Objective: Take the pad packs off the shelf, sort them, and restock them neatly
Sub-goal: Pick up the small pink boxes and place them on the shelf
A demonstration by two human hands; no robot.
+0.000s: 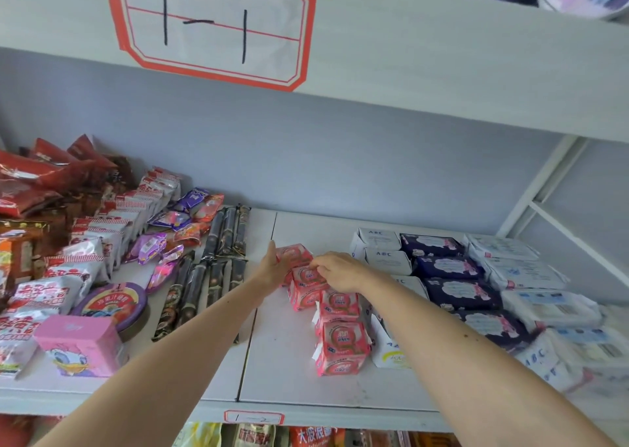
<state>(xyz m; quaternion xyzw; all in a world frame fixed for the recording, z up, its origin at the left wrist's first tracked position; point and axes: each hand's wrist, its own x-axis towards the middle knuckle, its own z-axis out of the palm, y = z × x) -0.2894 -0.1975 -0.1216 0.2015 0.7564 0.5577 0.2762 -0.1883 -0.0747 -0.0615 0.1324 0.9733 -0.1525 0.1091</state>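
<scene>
Pink pad packs point(335, 310) in loose row: left hand point(272, 268) flat against rearmost, right hand point(340, 271) pinching second; uneven push could skew them.

On the shelf point(279, 371), a row of pad packs point(337, 310) runs from frame centre toward the lower edge. Right of it lie more pack rows point(456, 276). Snack bags point(85, 235) fill the left, with a tin point(112, 305) and box point(80, 346) at lower left.
</scene>
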